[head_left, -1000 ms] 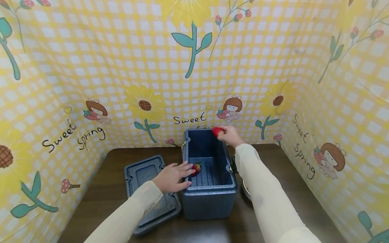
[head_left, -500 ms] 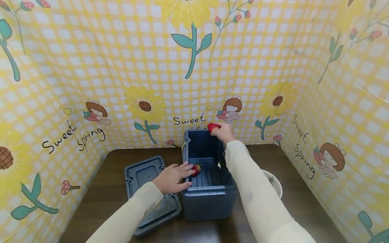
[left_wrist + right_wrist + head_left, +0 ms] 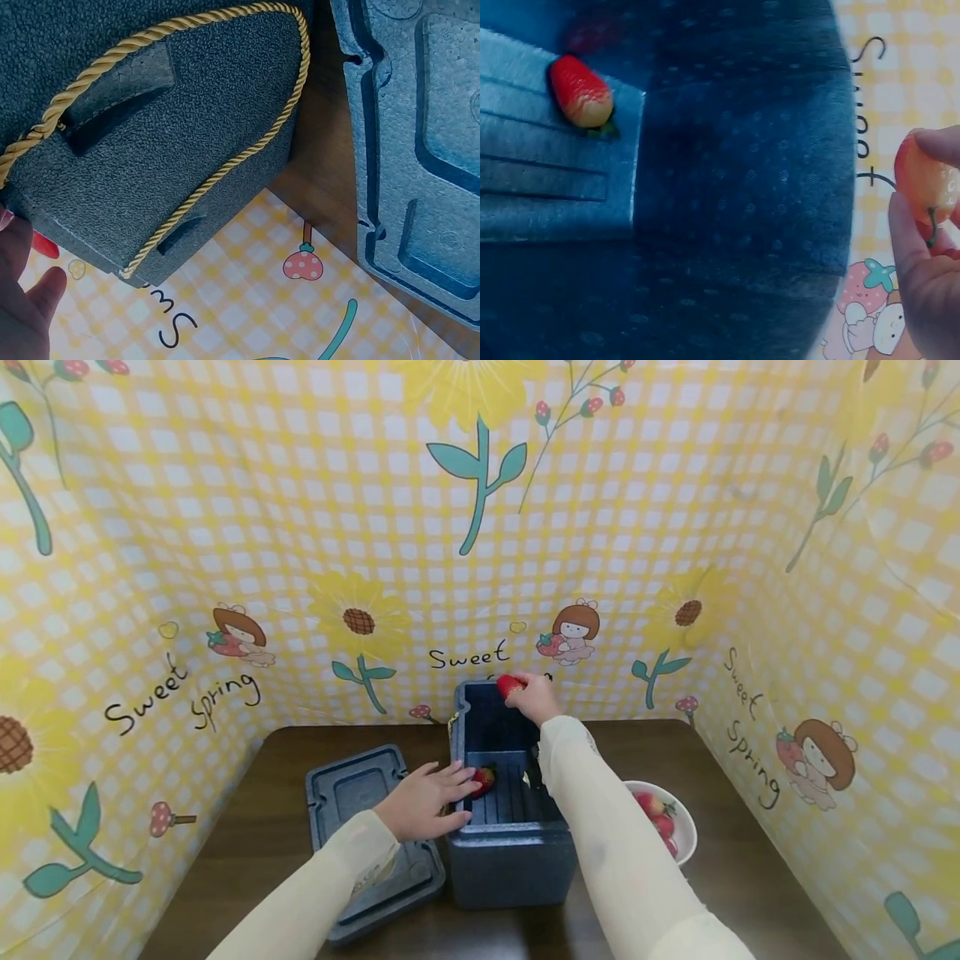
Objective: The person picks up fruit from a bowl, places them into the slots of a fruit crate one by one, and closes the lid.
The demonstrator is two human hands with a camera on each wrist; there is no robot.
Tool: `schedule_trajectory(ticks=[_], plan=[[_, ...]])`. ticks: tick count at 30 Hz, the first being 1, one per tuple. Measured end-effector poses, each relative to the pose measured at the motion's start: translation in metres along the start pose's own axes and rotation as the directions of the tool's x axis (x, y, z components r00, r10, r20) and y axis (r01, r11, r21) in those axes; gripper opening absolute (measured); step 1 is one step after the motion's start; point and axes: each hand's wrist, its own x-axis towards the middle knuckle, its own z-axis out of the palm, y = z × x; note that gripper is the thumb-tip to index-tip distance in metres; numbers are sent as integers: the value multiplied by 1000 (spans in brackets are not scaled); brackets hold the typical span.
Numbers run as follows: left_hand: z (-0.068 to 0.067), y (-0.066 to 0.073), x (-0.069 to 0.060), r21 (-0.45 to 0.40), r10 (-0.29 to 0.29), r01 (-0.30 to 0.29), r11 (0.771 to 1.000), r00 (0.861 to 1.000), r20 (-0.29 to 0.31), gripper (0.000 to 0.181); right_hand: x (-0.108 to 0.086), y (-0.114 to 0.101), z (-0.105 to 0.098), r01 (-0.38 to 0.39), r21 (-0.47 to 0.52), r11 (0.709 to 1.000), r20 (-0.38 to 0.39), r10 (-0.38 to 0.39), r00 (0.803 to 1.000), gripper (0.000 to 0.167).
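A dark blue foam box [image 3: 513,870] stands uncovered on the table. My left hand [image 3: 422,802] rests on its left rim with the fingers extended. One strawberry [image 3: 483,782] lies on the ribbed floor inside, partly behind those fingertips; the right wrist view shows this strawberry [image 3: 581,91] whole, red with a pale green-leaved end. Above the box's far end, my right hand [image 3: 537,699] pinches another strawberry [image 3: 510,686] between thumb and fingers. In the right wrist view the held strawberry [image 3: 926,180] has its pale, stemmed end showing, beyond the box wall.
The box's lid [image 3: 356,781] lies on the table to the left, partly under my left forearm. A white bowl [image 3: 693,835] with several strawberries [image 3: 662,823] stands on the right, partly behind my right sleeve. A gold twisted cord [image 3: 225,171] runs along the box's side. Patterned cloth [image 3: 480,593] hangs behind.
My right hand has moved left with the strawberry, from the box's right rim to over its far end. The bowl has come into view behind the sleeve. My left hand stays in place.
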Motion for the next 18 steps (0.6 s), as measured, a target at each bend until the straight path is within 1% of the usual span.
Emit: schedule_trajectory(ticks=[3,7,9,13,18], plan=[[0,-2,0,5,1,-1,1000,1000,4,51,0,3,6,14,-56,998,-12,-15,1000,52],[0,-5,-2,16,-11,10,1000,1000,6,52,-2,7,17,10,-92,996,-5,-10,1000,52],[0,-5,-3,17,-22,22,1000,1000,7,53,-4,7,22,8,-85,996,6,-8,1000,53],[-2,-2,-3,16,-39,39,999,999,14,53,-8,7,30,-10,-31,999,27,11,1000,51],[-4,0,-2,24,-42,42,999,999,27,53,-11,12,37,-49,-3,999,13,49,999,49]])
